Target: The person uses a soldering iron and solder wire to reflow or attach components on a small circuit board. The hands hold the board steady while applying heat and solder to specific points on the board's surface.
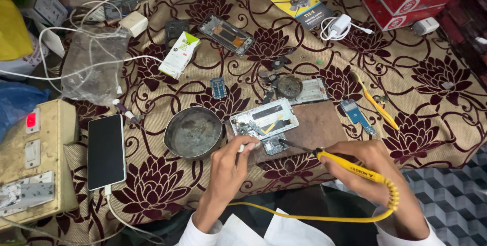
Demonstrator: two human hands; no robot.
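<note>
Your right hand (378,167) grips a yellow soldering iron (350,165), tip on the small circuit board (274,145) beside the opened phone (264,118) on the wooden block (317,124); your left hand (231,167) pinches a thin white piece (244,147) against it.

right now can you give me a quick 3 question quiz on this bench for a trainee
1. True or false: the right hand holds the yellow-handled soldering iron with its dark tip at the small circuit board.
2. What lies directly left of the opened white phone frame? A) round grey metal dish B) red box C) coiled white cable
3. What rests screen-up, cable plugged in, beside the beige switch box?

Key
1. True.
2. A: the round grey metal dish.
3. The white-edged smartphone with a dark screen.

The left hand pinches a small white piece by that board; its fingers are closed.
</note>
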